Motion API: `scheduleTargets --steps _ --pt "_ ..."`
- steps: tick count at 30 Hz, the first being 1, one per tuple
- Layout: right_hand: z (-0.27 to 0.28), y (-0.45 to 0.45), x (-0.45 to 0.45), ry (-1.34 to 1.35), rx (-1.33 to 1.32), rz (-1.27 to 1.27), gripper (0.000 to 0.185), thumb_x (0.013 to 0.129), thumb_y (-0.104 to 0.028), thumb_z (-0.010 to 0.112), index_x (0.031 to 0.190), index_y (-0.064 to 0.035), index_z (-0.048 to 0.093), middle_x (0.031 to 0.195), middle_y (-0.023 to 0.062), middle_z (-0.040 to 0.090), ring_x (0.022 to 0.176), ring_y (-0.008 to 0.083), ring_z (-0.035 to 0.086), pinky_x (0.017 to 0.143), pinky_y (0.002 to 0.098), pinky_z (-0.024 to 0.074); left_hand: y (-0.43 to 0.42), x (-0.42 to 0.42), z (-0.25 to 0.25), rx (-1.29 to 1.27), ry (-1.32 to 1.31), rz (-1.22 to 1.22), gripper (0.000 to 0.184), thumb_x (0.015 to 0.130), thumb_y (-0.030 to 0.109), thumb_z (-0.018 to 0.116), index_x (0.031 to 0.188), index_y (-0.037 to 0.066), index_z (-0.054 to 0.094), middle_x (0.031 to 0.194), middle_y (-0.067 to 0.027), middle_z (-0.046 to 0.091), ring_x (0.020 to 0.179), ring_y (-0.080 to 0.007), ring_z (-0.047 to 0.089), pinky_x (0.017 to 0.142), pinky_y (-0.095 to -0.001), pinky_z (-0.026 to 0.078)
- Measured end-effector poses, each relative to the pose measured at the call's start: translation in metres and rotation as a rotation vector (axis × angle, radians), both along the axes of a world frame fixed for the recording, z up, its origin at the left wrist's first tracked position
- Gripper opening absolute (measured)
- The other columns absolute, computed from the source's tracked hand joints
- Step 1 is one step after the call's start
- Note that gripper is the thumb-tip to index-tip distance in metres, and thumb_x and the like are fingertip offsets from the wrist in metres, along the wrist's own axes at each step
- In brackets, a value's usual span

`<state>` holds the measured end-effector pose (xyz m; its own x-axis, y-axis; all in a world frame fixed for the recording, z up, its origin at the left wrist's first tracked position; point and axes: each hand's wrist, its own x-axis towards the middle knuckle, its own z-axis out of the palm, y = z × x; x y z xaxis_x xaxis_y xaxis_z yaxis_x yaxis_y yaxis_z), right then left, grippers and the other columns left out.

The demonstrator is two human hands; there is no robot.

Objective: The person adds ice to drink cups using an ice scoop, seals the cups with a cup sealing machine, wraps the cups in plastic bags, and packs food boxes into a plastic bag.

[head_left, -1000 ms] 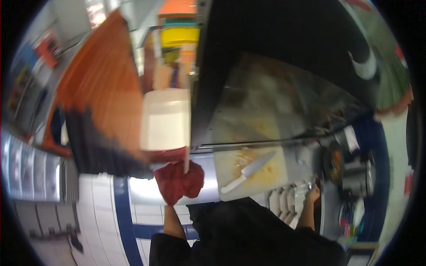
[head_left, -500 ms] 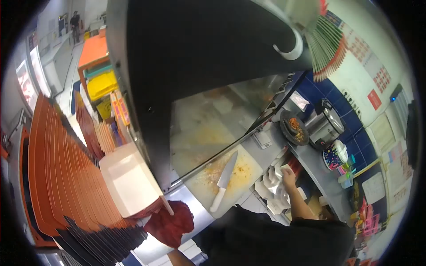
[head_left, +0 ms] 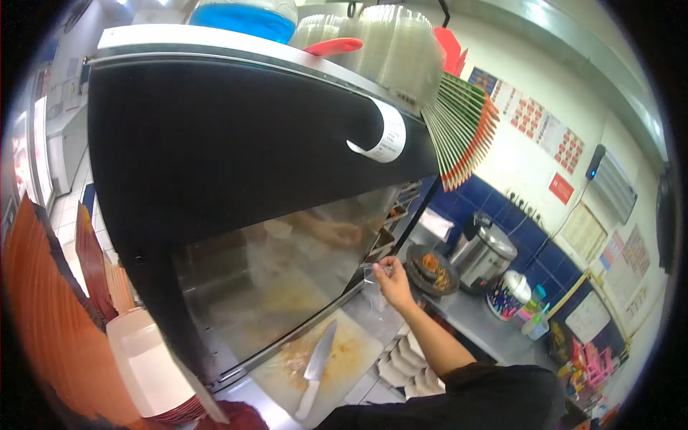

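Note:
My right hand (head_left: 393, 278) is raised over the steel counter near the glass case's right end, its fingers pinched on a small clear plastic item (head_left: 373, 290). Below and left of it, a knife with a white handle (head_left: 320, 360) lies on the stained white cutting board (head_left: 358, 345). At the bottom edge part of a dark red cloth (head_left: 240, 416) shows; my left hand is out of view. A stone mortar (head_left: 443, 278) with orange-red food stands right of my right hand.
A black-topped glass case (head_left: 251, 129) fills the middle, with a curled receipt (head_left: 390, 136). White paper trays (head_left: 410, 365) are below my right arm. A rice cooker (head_left: 487, 251) and patterned tub (head_left: 507, 294) stand right. Stacked cartons (head_left: 154, 362) and orange card sheets (head_left: 54, 315) are left.
My right hand has moved from the white paper trays up to the case's right end and now pinches a clear item. My left forearm has left the view. The camera has turned right and up.

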<state>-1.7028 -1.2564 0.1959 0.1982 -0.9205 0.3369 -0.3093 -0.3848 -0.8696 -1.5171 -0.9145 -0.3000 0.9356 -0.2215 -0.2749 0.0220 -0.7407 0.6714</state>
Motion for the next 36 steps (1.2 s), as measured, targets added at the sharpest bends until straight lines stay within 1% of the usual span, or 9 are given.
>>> scheduleTargets --steps 7,12,19,21,22,25,28,29,36 --pt "-0.036 -0.096 -0.001 0.076 -0.288 0.162 0.027 0.101 -0.031 0.061 0.095 -0.0052 0.054 0.065 -0.0003 0.052 0.061 0.0062 0.046 0.054 0.0267 0.0367 -0.071 -0.032 -0.010 -0.028 0.011 0.052 0.084 0.085 0.022 0.068 0.147 -0.012 0.024 0.116 -0.0387 0.061 0.109 -0.0497 0.063 0.096 -0.0507 0.050" --pt "-0.006 -0.074 0.002 0.286 -0.472 0.084 0.028 0.101 -0.031 0.058 0.089 -0.0051 0.059 0.069 0.0184 0.065 0.068 0.0405 0.066 0.061 0.0452 0.0486 -0.082 -0.073 0.000 -0.042 0.053 0.205 0.084 0.085 0.022 0.068 0.147 -0.013 0.023 0.116 -0.0391 0.061 0.109 -0.0499 0.062 0.096 -0.0508 0.050" --pt "-0.009 -0.121 -0.030 0.151 -0.408 0.107 0.028 0.099 -0.030 0.062 0.089 -0.0039 0.059 0.070 0.0129 0.067 0.065 0.0270 0.067 0.062 0.0409 0.0493 0.007 -0.178 0.011 -0.063 0.094 0.667 0.085 0.085 0.021 0.068 0.147 -0.013 0.022 0.115 -0.0396 0.061 0.109 -0.0503 0.062 0.096 -0.0509 0.050" --pt "-0.014 -0.144 -0.045 0.083 -0.452 0.085 0.030 0.099 -0.030 0.063 0.087 -0.0035 0.057 0.067 0.0054 0.057 0.061 0.0125 0.049 0.057 0.0318 0.0422 0.050 -0.215 0.025 -0.026 0.114 0.772 0.085 0.085 0.016 0.066 0.146 -0.015 0.015 0.113 -0.0441 0.058 0.108 -0.0539 0.061 0.097 -0.0520 0.049" --pt "-0.009 -0.149 -0.052 0.060 -0.403 0.066 0.031 0.099 -0.031 0.064 0.086 -0.0036 0.056 0.067 0.0051 0.056 0.061 0.0125 0.048 0.057 0.0320 0.0422 0.056 -0.235 0.043 0.230 0.149 0.877 0.053 0.096 0.035 0.062 0.122 -0.011 0.059 0.108 -0.0335 0.067 0.108 -0.0426 0.064 0.089 -0.0497 0.053" --pt "-0.009 -0.185 -0.079 0.043 -0.427 -0.054 0.036 0.096 -0.037 0.067 0.086 -0.0033 0.057 0.067 0.0079 0.058 0.062 0.0159 0.050 0.059 0.0352 0.0436 0.128 -0.268 0.033 0.472 0.175 0.649 0.083 0.094 0.040 0.062 0.141 -0.020 0.029 0.097 -0.0331 0.069 0.097 -0.0438 0.069 0.088 -0.0489 0.055" --pt "-0.004 -0.219 -0.109 0.166 -0.410 -0.178 0.044 0.095 -0.044 0.067 0.085 -0.0022 0.058 0.068 0.0121 0.059 0.061 0.0225 0.052 0.061 0.0378 0.0446 0.135 -0.294 0.077 0.400 -0.043 0.921 0.055 0.097 0.038 0.058 0.123 -0.010 0.059 0.092 -0.0271 0.072 0.087 -0.0417 0.071 0.083 -0.0482 0.056" --pt "0.000 -0.229 -0.118 0.243 -0.422 -0.237 0.044 0.095 -0.046 0.066 0.087 -0.0035 0.060 0.072 0.0124 0.063 0.065 0.0277 0.057 0.062 0.0402 0.0458 0.142 -0.281 0.080 0.130 -0.078 1.023 0.081 0.086 0.014 0.066 0.147 -0.012 0.020 0.111 -0.0390 0.062 0.103 -0.0514 0.064 0.093 -0.0521 0.050" --pt "0.029 -0.279 -0.155 0.521 -0.229 -0.525 0.049 0.093 -0.055 0.061 0.093 -0.0061 0.065 0.087 0.0167 0.070 0.086 0.0411 0.067 0.071 0.0516 0.0480 0.104 -0.208 0.184 -0.081 0.017 0.413 0.060 0.089 0.027 0.069 0.137 -0.002 0.047 0.091 -0.0219 0.072 0.087 -0.0392 0.071 0.081 -0.0450 0.054"
